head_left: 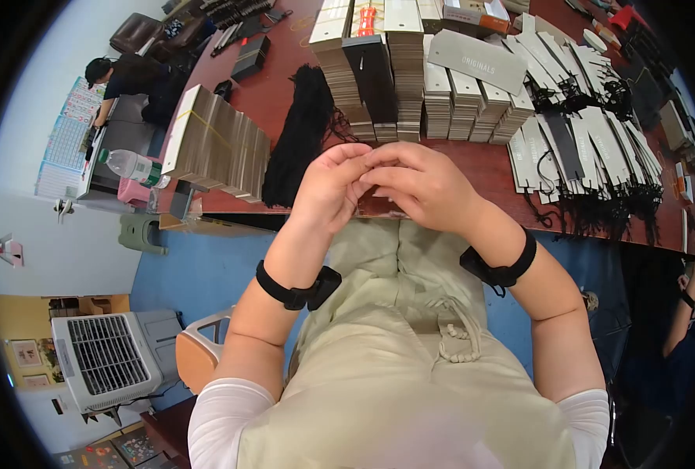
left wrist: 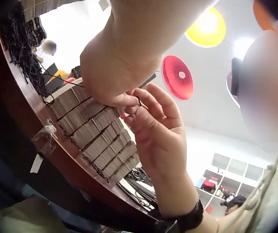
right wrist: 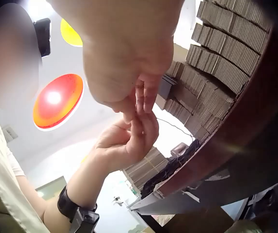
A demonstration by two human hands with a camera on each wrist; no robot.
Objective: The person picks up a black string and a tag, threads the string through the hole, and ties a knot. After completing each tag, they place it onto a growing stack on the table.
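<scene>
Above the table's front edge my left hand [head_left: 330, 186] and right hand [head_left: 429, 186] meet, fingertips together. Both pinch a thin black cord [left wrist: 140, 101], which shows as a small dark loop between the fingers in the left wrist view. A fine strand of it trails off past the hands in the right wrist view; most of it is hidden by the fingers. Just beyond my left hand lies a bundle of black cords [head_left: 299, 129]. Behind the hands stand tall stacks of card tags [head_left: 333, 70], with a black tag [head_left: 372, 82] leaning on them.
White tags with black cords [head_left: 590, 152] lie fanned out on the right of the red-brown table [head_left: 281, 47]. Another banded card stack [head_left: 214, 144] stands at the left, beside a plastic bottle [head_left: 134, 166]. A printed tag [head_left: 476, 62] rests across shorter stacks.
</scene>
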